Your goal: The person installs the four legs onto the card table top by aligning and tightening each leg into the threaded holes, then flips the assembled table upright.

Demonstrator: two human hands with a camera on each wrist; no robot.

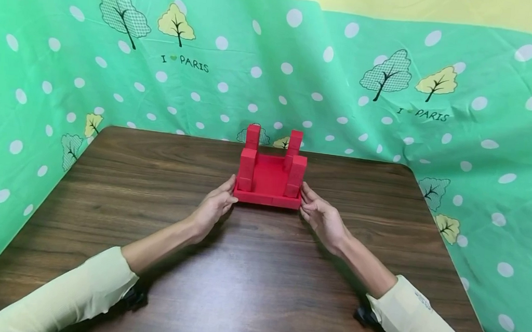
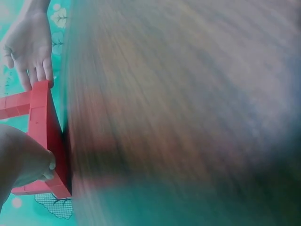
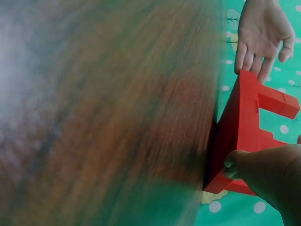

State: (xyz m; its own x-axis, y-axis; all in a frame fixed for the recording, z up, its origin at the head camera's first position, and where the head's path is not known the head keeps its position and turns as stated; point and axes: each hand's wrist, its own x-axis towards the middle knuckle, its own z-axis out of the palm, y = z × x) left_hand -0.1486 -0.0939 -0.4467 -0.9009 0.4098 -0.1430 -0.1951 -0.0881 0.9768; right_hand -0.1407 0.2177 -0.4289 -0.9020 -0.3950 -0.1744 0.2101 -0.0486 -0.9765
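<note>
A red block-built piece (image 1: pixel 269 179) with a flat, low-rimmed base and several upright posts at its corners is near the far side of the table. It looks like a small upturned table. My left hand (image 1: pixel 213 207) touches the left end of the base, and my right hand (image 1: pixel 325 220) touches the right end. In the right wrist view the left hand's (image 3: pixel 263 35) fingers are straight, tips on the base (image 3: pixel 247 117). The left wrist view shows the right hand's (image 2: pixel 30 44) fingers straight too. Whether the base touches the tabletop, I cannot tell.
The dark wood table (image 1: pixel 237 289) spreads out in front of the piece. Behind it and along both sides hangs a green dotted cloth (image 1: pixel 284 47) with tree prints. Dark objects sit at both cuffs, at the left sleeve (image 1: pixel 88 277) and the right sleeve (image 1: pixel 416 313).
</note>
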